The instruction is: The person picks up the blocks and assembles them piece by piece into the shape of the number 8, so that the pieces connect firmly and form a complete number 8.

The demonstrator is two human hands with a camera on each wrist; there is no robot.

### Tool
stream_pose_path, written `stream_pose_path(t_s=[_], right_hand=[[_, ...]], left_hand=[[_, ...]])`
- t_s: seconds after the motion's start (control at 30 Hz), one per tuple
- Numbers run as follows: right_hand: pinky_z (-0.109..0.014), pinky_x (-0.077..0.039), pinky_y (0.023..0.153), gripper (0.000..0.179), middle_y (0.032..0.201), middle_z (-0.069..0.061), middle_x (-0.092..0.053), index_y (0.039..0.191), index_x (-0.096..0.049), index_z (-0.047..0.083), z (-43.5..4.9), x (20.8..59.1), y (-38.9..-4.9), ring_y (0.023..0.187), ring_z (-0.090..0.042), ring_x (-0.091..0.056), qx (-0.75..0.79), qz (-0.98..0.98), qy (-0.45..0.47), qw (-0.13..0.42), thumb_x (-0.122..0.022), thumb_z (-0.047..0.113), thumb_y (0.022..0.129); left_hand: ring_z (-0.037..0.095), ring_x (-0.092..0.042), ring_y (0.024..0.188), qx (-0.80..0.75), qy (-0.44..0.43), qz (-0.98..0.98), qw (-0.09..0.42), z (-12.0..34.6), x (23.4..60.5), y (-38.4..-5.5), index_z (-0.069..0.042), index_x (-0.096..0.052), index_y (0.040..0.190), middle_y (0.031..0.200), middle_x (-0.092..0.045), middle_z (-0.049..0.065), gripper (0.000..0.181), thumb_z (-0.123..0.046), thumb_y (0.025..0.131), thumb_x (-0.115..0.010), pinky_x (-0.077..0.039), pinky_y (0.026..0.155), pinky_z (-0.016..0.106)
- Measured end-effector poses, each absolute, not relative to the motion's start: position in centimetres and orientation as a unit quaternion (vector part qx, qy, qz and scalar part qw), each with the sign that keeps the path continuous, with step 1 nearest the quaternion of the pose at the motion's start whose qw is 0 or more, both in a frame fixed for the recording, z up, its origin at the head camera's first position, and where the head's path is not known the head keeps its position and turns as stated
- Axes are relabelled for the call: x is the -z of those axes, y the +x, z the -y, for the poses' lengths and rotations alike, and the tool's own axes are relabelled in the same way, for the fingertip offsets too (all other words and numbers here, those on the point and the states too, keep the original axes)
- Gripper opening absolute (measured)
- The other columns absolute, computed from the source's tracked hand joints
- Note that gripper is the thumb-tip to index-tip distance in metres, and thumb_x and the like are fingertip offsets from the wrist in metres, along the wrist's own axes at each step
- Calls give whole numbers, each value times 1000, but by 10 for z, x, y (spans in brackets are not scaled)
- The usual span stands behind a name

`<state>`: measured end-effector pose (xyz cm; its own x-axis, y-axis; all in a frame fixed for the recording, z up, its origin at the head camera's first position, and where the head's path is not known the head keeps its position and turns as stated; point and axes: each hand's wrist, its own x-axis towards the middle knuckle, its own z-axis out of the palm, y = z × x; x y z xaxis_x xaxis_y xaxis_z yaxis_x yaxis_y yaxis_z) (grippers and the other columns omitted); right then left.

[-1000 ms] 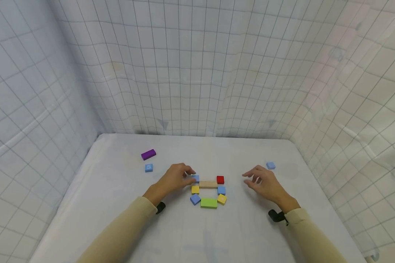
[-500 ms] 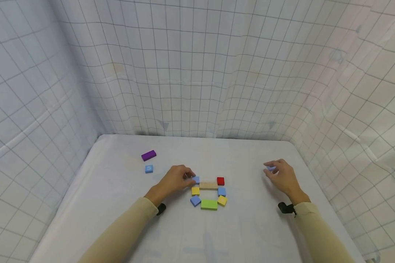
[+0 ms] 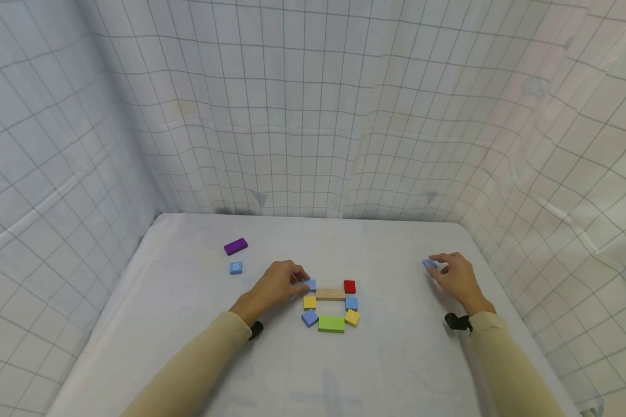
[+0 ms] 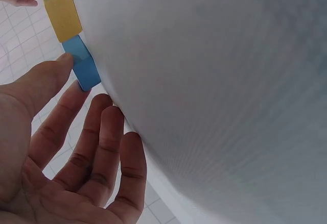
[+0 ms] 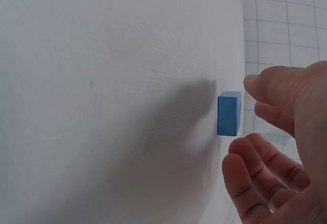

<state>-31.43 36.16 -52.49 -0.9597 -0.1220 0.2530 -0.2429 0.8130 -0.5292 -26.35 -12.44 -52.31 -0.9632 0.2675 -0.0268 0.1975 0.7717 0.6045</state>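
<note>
My left hand pinches a blue block between thumb and index finger at the back left corner of a ring of blocks. That ring has a plain wooden block, a red block, a yellow block, a green block and several more. Over at the right of the table, my right hand hovers by a lone blue block. Its thumb and fingers are spread apart, and in the right wrist view a gap shows between them and this block.
At the back left lie a purple block and a blue block marked 5. White cloth with a grid pattern rises behind and on both sides of the white table.
My right hand has moved right, away from the ring, to the lone blue block, then slightly further right so more of that block shows. The left hand stays at its block.
</note>
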Motion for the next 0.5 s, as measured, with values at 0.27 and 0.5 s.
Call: stream_pose_path(t_s=[0.27,0.5], right_hand=[[-28,-55,63,32,118,-32,-72,125,-87,1,-377,550,-334,84,-28,-76,-323,932,117,113,-87,25,104],[-36,-57,75,27,121,-36,-72,121,-87,-4,-366,541,-329,94,-40,-76,-293,947,89,99,-83,15,103]], left_hand=[[17,-66,100,-307,121,-942,59,123,520,-265,-15,-89,121,110,-81,0,21,-24,102,-92,-63,97,40],[17,-67,100,-305,125,-942,58,123,520,-266,-14,-89,119,110,-81,0,20,-23,102,-93,-63,98,41]])
